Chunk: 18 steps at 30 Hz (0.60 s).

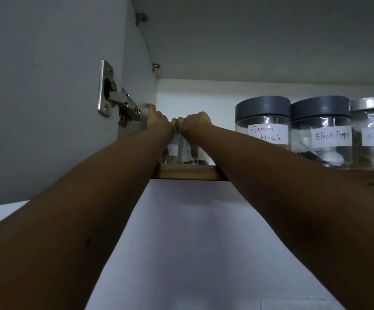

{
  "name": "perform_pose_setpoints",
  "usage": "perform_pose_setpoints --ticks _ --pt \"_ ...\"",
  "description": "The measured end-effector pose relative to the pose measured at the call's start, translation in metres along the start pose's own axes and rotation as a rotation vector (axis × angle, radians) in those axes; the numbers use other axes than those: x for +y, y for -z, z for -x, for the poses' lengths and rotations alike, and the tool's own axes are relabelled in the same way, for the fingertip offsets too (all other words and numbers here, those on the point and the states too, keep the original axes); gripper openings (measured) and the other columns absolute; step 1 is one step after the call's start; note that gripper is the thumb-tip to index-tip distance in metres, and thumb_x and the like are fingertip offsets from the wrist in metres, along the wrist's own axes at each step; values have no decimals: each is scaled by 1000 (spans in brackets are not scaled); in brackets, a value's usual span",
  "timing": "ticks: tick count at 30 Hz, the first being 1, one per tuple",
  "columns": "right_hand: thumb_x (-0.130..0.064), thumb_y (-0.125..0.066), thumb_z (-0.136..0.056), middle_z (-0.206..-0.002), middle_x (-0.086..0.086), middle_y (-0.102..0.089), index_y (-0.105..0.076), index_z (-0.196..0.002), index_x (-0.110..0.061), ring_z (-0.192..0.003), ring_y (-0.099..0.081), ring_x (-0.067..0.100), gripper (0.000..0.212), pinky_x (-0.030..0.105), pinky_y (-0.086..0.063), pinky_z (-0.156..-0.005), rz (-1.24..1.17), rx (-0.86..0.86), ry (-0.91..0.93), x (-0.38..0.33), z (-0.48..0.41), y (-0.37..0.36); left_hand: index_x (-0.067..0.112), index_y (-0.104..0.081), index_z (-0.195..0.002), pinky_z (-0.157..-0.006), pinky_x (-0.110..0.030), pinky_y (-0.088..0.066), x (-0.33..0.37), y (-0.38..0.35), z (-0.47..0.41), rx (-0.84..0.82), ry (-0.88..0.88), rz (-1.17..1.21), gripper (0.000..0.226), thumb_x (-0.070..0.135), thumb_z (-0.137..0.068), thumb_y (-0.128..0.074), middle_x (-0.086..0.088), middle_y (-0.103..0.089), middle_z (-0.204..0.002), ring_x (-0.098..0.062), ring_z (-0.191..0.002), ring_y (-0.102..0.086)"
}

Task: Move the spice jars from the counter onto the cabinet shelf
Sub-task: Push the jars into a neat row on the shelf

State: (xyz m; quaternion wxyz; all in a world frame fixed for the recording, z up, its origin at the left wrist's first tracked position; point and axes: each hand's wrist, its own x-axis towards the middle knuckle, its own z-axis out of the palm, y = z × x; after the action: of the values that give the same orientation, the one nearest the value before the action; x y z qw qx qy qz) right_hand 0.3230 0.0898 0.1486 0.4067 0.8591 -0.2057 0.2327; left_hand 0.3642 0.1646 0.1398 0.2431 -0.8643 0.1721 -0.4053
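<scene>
I look up at a cabinet shelf [188,175] with a wooden front edge. Both my arms reach to its far left end. My left hand [159,118] is closed over the top of a small glass spice jar [173,153] that has a white label and greenish contents. My right hand [193,123] grips the top of a second small glass jar [200,161] with dark contents, and one finger shows through the glass. Both jars stand on the shelf side by side, and their lids are hidden under my hands.
To the right on the shelf stand a grey-lidded jar labelled Garam Masala [263,130], a grey-lidded Black Pepper jar [321,133] and a silver-lidded jar [373,135]. The open cabinet door [47,97] with its metal hinge [119,104] is at the left.
</scene>
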Motion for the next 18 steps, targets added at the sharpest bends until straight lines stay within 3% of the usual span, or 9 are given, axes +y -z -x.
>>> perform_pose_setpoints --ticks 3,8,10,13,16,18 --pt "-28 -67 -84 -128 13 -52 -15 -144 -6 -118 -52 29 82 39 -41 -97 -50 -9 -20 1 2 -3 16 10 -149 -115 -52 -8 1 -2 1 9 18 44 92 51 -90 -51 -13 -36 -147 -29 -137 -30" --pt "-28 -59 -88 -147 14 -33 -25 -143 -7 -138 -28 28 68 50 -18 -114 -79 53 -25 -1 17 0 5 14 -147 -117 -49 1 0 -3 15 55 1 124 109 51 -84 -61 -18 7 -157 -29 -146 5" --pt "-34 -54 -91 -150 16 -26 -21 -145 -5 -140 -22 30 69 50 -16 -113 18 81 -11 -2 23 4 2 11 -147 -116 -46 3 -1 -1 25 71 -5 123 108 57 -83 -57 -17 10 -157 -28 -145 8" --pt "-37 -54 -91 -139 12 -44 -39 -136 -9 -131 -39 28 56 45 -23 -111 34 173 -43 -3 32 13 5 5 -149 -115 -46 6 -6 6 38 78 -37 71 98 62 -87 -46 -16 9 -157 -27 -145 9" --pt "-22 -50 -94 -125 10 -55 -55 -123 -12 -115 -53 26 31 39 -37 -100 -118 300 -33 -3 48 20 15 -4 -151 -114 -48 10 -14 16 53 75 -75 -17 87 58 -89 -47 -13 10 -158 -26 -145 12" --pt "-11 -49 -93 -124 13 -53 -56 -123 -11 -110 -55 28 31 36 -44 -88 -277 358 1 -1 64 28 18 -4 -151 -112 -51 11 -22 24 64 90 -83 -62 87 58 -88 -48 -13 14 -157 -28 -144 14"
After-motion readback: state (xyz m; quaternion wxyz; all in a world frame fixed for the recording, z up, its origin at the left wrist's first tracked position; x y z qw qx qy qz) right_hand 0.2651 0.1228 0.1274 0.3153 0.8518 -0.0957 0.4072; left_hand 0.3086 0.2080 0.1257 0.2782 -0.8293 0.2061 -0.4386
